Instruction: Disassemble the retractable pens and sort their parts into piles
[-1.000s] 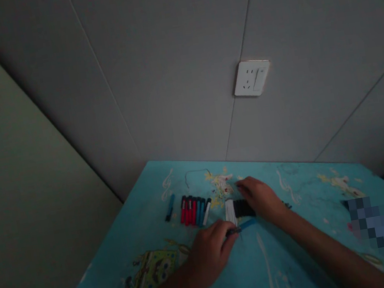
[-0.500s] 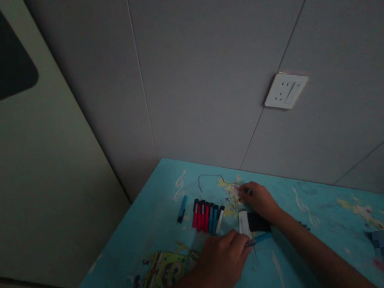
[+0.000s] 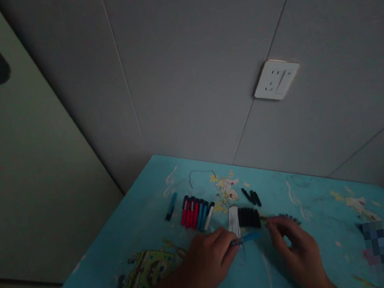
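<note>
Judging by what's laid out, things look partway along, though the exact share can't be told. A slim blue tube (image 3: 250, 237) is gripped near its dark end by the fingers of the left hand (image 3: 210, 254), just in front of the bundle of white sticks (image 3: 233, 220). The right hand (image 3: 300, 251) is held with thumb and index curled close together; whether anything is pinched there can't be made out.

Looks pretty finished: the row of red, blue and white pens (image 3: 193, 212), lined up side by side with dark ends. A separate blue pen (image 3: 171, 206) is parked just beside them on the blue table (image 3: 137, 212).

Apparently not used yet: the white sticks, the block of black pieces (image 3: 249, 218) touching or just beside them, and three loose black pieces (image 3: 251, 197) set behind. More small dark bits (image 3: 290, 218) are partly hidden by the right hand.
</note>
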A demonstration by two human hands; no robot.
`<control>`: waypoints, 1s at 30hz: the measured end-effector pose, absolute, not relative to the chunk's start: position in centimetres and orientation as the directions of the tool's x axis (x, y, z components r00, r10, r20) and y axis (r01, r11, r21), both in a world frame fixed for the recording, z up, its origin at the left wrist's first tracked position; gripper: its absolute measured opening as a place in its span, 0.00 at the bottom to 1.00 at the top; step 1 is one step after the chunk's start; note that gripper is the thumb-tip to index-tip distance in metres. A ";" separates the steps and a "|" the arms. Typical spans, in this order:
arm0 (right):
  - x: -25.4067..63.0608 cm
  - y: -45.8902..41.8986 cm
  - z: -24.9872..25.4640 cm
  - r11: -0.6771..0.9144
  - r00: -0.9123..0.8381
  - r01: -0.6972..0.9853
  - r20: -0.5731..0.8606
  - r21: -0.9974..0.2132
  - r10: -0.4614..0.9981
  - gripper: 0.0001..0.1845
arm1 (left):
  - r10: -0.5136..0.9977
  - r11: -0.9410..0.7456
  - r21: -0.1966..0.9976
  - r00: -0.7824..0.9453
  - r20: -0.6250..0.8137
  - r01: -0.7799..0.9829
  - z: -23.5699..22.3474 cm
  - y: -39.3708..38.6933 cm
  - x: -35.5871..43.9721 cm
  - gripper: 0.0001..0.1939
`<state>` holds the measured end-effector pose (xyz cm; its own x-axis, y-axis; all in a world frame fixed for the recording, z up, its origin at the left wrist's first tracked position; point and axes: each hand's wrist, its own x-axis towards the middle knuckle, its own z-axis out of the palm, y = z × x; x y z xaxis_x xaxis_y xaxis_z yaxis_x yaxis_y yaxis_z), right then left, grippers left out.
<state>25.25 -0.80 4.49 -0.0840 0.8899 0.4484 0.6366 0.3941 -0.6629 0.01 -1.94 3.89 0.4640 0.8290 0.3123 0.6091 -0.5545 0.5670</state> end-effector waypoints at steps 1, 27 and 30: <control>25.3 -1.5 4.4 0.441 -0.132 0.627 0.470 -0.642 0.872 0.09 | 0.825 -0.560 0.564 0.471 0.313 0.607 3.8 -2.0 0.0 0.07; 23.7 -2.3 5.2 0.334 -0.216 0.325 0.275 -0.885 0.937 0.07 | 0.751 -0.660 0.430 0.550 0.366 0.616 2.5 -1.2 -2.2 0.11; 24.0 -2.2 5.3 0.361 -0.273 0.303 0.282 -0.882 0.920 0.09 | 0.716 -0.698 0.425 0.579 0.389 0.577 1.1 -0.8 -2.6 0.12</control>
<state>23.97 -2.19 5.30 -0.2732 0.9197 0.2821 0.3027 0.3605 -0.8823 -2.65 -0.84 1.07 0.5794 0.7162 0.3890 0.5773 -0.6975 0.4245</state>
